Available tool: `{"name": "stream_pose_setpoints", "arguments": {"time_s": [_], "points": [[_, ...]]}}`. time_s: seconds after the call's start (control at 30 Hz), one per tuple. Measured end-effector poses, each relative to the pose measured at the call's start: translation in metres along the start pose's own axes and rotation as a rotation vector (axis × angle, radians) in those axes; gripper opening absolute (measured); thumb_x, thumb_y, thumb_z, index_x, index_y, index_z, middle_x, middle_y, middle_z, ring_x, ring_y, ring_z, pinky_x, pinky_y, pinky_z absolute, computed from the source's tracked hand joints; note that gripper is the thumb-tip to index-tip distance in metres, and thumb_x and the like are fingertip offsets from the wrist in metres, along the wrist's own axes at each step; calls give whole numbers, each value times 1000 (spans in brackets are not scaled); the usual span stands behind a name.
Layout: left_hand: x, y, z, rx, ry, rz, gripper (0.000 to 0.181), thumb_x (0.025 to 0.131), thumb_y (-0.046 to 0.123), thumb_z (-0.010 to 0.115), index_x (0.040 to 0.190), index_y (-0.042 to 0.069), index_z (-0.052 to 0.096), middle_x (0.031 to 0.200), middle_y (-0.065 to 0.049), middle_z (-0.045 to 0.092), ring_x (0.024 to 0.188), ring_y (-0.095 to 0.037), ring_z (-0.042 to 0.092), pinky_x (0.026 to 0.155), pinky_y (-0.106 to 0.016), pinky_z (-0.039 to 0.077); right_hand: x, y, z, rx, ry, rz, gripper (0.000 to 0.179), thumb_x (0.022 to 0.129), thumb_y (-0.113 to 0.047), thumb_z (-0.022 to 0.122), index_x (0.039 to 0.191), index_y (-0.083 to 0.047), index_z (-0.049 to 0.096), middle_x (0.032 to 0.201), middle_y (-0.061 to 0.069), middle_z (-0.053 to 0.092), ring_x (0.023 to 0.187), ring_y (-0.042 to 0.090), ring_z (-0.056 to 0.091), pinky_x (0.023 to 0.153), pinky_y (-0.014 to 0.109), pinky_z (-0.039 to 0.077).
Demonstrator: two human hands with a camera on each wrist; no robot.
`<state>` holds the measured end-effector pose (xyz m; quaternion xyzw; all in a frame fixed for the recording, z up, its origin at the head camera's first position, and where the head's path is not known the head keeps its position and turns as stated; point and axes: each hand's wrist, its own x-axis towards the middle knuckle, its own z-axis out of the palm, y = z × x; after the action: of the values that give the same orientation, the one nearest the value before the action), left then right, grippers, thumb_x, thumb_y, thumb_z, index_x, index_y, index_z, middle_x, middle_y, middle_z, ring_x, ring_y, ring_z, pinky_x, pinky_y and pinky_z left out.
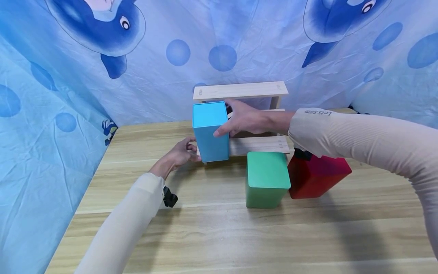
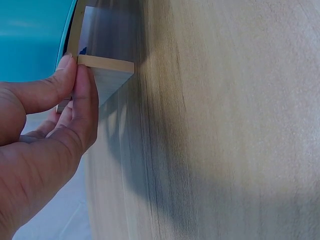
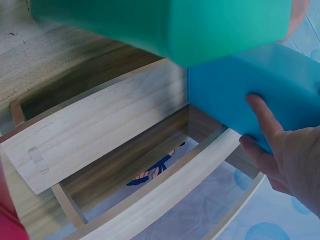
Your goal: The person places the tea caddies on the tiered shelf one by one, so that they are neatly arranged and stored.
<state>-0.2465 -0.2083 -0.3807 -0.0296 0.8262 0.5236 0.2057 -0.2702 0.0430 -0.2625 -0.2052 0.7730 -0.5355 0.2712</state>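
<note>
A tall blue box (image 1: 211, 142) stands at the left end of the lowest board of a stepped wooden rack (image 1: 261, 145). My right hand (image 1: 244, 117) grips the box at its right side, thumb on the near face and the other fingers toward the back. In the right wrist view, fingertips press the blue side wall (image 3: 225, 90). Low on the left, my left hand (image 1: 181, 153) pinches the end of the lowest rack board (image 2: 107, 64) between thumb and fingers, close beside the blue box (image 2: 30, 40).
A green box (image 1: 268, 179) stands on the wooden table (image 1: 212, 236) before the rack's right half. Behind my right forearm, a red box (image 1: 316, 177) sits at an angle beside it. A blue curtain (image 1: 239, 34) with printed dolphins hangs behind the rack.
</note>
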Motion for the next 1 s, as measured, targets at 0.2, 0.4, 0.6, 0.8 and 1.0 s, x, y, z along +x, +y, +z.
{"name": "stream_pose_setpoints", "arguments": {"time_s": [0.2, 0.4, 0.6, 0.8, 1.0], "points": [[0, 0, -2, -3, -4, -7, 85, 80, -10, 71, 149, 9, 26, 114, -15, 51, 101, -27, 56, 90, -36, 47, 1, -2, 2, 2, -4, 7, 119, 71, -9, 86, 155, -15, 3, 154, 14, 19, 99, 32, 64, 83, 47, 53], [0, -1, -2, -9, -5, -7, 85, 80, -9, 72, 149, 9, 26, 115, -15, 51, 100, -26, 55, 91, -36, 47, 1, -4, 2, -12, -5, 21, 119, 72, -7, 84, 155, -16, 0, 156, 13, 16, 107, 32, 60, 84, 47, 53], [0, 0, -2, -10, -7, -11, 84, 80, -8, 73, 149, 10, 27, 111, -14, 49, 96, -24, 55, 85, -33, 47, 1, -5, 2, -37, -13, 32, 118, 73, -8, 83, 155, -17, -1, 155, 15, 18, 106, 32, 61, 85, 47, 53], [1, 1, -1, -11, -4, -11, 83, 80, -8, 73, 147, 10, 29, 108, -12, 48, 96, -24, 53, 81, -31, 46, 0, -6, 1, -50, -22, 43, 118, 74, -9, 83, 155, -16, -2, 156, 15, 16, 106, 32, 61, 86, 46, 52], [2, 0, 0, -8, -5, -7, 83, 80, -5, 74, 148, 10, 28, 110, -12, 47, 99, -25, 52, 83, -33, 44, -1, -4, -1, -68, -20, 46, 118, 74, -10, 83, 155, -17, -2, 157, 11, 13, 104, 29, 62, 85, 43, 54]]}}
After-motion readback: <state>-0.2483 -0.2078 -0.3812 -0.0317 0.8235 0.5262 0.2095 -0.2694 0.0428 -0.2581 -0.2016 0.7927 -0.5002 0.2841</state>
